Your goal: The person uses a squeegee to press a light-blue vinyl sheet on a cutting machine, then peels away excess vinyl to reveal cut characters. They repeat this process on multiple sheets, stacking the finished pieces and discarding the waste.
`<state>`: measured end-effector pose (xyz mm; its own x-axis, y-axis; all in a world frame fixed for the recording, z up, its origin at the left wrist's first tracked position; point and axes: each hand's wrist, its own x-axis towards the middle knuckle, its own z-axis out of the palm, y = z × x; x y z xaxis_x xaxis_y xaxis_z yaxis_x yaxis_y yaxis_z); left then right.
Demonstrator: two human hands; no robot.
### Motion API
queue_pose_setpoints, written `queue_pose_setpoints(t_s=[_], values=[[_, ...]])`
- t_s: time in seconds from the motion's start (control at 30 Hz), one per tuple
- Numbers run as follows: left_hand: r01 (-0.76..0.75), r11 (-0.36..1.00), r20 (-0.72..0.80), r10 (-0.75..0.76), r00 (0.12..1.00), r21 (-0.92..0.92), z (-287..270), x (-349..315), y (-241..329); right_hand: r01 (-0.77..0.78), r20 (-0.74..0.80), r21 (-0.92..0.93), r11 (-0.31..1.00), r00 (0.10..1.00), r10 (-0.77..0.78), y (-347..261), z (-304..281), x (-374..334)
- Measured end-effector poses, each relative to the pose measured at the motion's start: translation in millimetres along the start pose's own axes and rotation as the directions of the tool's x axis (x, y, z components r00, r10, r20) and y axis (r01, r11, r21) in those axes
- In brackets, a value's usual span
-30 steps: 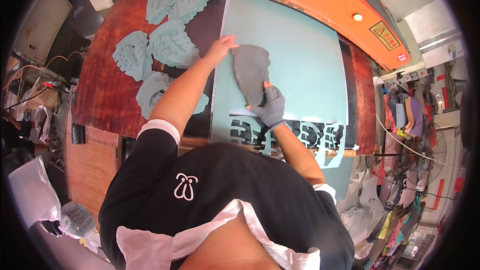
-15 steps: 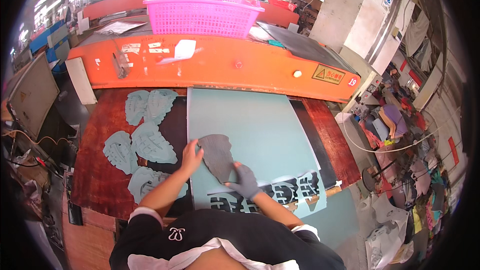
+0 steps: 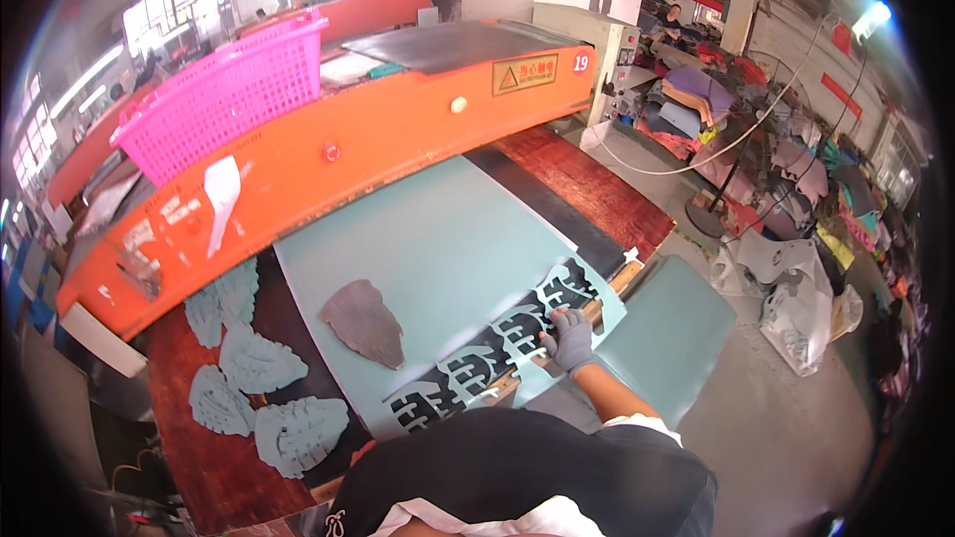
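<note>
My right hand point(image 3: 570, 340), in a grey glove with bare fingertips, rests at the cut-out edge of a pale green sheet point(image 3: 428, 229). Its fingers are bent and slightly apart, with no object seen between them. A row of cut-outs point(image 3: 468, 368) along the sheet's near edge shows black underneath. On the sheet's left part lies a dark grey, leaf-shaped die or template point(image 3: 364, 323), with no hand on it. My left hand is out of view.
Several pale green cut pieces point(image 3: 261, 360) lie on the reddish board point(image 3: 174, 438) at left. An orange press beam point(image 3: 388, 129) spans the far side, with a pink basket point(image 3: 224, 89) on top. Another green sheet point(image 3: 671, 338) hangs at right, near piled scraps point(image 3: 786, 179).
Both hands have let go of the grey piece, which now lies on the sheet. My right hand has moved right along the cut edge; my left has left view. The view has turned right.
</note>
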<state>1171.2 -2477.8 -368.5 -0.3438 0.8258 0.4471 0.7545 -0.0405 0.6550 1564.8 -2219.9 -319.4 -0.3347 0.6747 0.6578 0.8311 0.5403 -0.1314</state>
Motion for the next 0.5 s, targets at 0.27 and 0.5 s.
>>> queue_pose_setpoints(t_s=[0.27, 0.5], values=[[0.238, 0.97, 0.262, -0.243, 0.934, 0.051, 7.5, -22.0, -24.7, 0.114, -0.572, 0.022, 0.993, 0.816, -0.081, -20.4, -164.4, 135.6], [0.247, 0.965, 0.264, -0.262, 0.928, 0.09, 4.1, -38.5, -10.1, 0.562, -0.779, -0.21, 0.8, 0.399, -0.484, -84.8, -305.4, 148.6]])
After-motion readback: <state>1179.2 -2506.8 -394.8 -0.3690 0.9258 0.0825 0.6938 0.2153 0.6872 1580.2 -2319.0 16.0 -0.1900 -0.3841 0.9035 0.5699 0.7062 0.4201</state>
